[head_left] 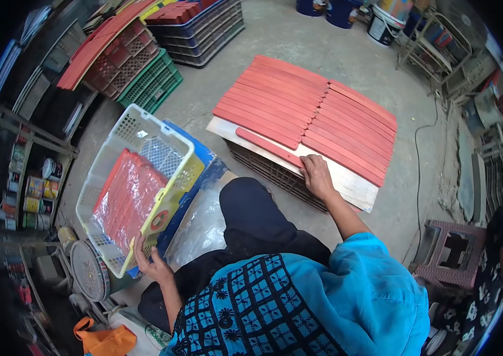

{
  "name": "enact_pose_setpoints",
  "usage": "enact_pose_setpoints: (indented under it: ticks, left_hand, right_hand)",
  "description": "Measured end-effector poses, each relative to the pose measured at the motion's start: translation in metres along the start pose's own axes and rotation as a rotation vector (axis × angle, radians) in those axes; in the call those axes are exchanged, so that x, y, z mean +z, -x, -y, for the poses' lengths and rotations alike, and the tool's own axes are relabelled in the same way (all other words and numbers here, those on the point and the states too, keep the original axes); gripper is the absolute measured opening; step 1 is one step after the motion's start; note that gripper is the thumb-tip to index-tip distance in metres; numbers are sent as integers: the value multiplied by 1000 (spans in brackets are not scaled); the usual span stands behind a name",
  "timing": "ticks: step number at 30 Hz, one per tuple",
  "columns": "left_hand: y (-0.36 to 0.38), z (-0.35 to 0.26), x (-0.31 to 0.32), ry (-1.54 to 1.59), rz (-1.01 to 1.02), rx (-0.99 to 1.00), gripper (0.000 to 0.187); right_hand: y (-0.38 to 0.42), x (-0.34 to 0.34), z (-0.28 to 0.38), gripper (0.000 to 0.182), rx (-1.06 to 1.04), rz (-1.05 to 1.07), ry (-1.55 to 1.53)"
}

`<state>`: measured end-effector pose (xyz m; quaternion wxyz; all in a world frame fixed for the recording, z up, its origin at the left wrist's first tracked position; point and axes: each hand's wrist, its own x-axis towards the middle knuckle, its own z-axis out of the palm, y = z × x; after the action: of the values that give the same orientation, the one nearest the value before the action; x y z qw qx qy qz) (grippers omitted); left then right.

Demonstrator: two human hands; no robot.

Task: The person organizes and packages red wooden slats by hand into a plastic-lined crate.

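Note:
My right hand (318,176) grips the end of a red wooden slat (268,146) with its fingers bent. This slat lies along the near edge of a pale board (346,180). Beyond it, more red slats (275,98) lie side by side in two blocks on the same board. At the left, my left hand (153,268) rests against the near side of a yellow-white plastic crate (181,181), fingers stretched and thumb apart. Inside the tilted crate is a clear plastic-wrapped bundle of red slats (128,199).
A dark crate (269,171) supports the board. Stacked crates (198,35) with red pieces stand at the back left, beside shelves of cans (41,196). Clear plastic (201,228) lies by my knee. A cable (418,160) and a plastic stool (450,252) are at the right.

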<state>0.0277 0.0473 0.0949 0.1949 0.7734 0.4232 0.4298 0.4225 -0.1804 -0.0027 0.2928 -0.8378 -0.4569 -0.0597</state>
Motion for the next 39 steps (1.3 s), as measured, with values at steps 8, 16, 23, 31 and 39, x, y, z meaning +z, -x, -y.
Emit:
enact_pose_setpoints:
  ticks: [8, 16, 23, 31, 39]
  left_hand:
    - [-11, -52, 54, 128, 183, 109, 31]
    - [-3, -25, 53, 227, 214, -24, 32]
    - [2, -20, 53, 258, 194, -93, 32]
    - [5, -27, 52, 209, 218, -90, 30]
    - [15, -21, 50, 177, 229, -125, 29]
  right_hand:
    - [13, -28, -40, 48, 326, -384, 196]
    - [85, -73, -237, 37, 1212, -827, -509]
    - [86, -100, -220, 32, 1378, -651, -604]
    - [59, -112, -169, 42, 1063, -396, 156]
    - [36, -116, -104, 89, 452, 262, 243]
